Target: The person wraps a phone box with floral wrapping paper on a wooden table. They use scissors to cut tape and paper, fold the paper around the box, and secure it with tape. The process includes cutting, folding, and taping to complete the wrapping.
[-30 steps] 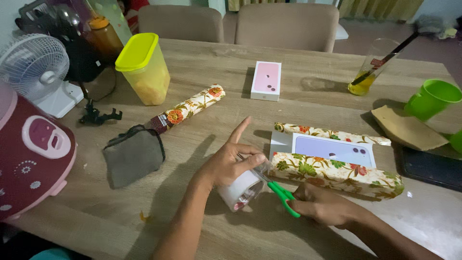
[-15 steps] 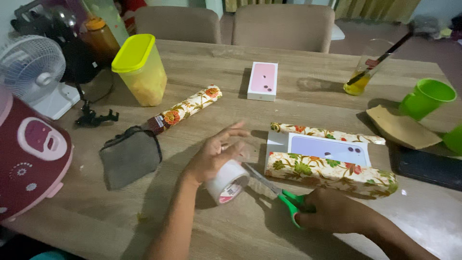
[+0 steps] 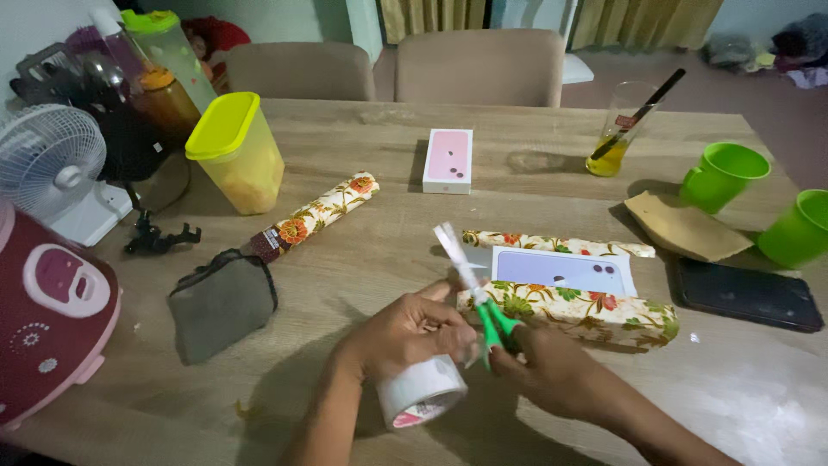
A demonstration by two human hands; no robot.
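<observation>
My left hand (image 3: 405, 332) grips a roll of clear tape (image 3: 421, 393) low over the wooden table (image 3: 362, 173). My right hand (image 3: 543, 367) holds green-handled scissors (image 3: 473, 285) with the blades pointing up and away, a strip of tape clinging to them. Both hands meet just in front of a lilac phone box (image 3: 561, 269) that lies on floral wrapping paper (image 3: 569, 309), partly folded over its long sides.
A floral paper roll (image 3: 315, 214), grey pouch (image 3: 220, 302), pink phone box (image 3: 448, 160), yellow-lidded container (image 3: 235, 154), white fan (image 3: 52, 168), maroon rice cooker (image 3: 47, 311), glass with straw (image 3: 623, 129), two green cups (image 3: 723, 175), brown cloth (image 3: 686, 226) and dark phone (image 3: 746, 293) lie around.
The scissors swung from lying low on the table to pointing upward. My left hand closed over the tape roll and both hands came together.
</observation>
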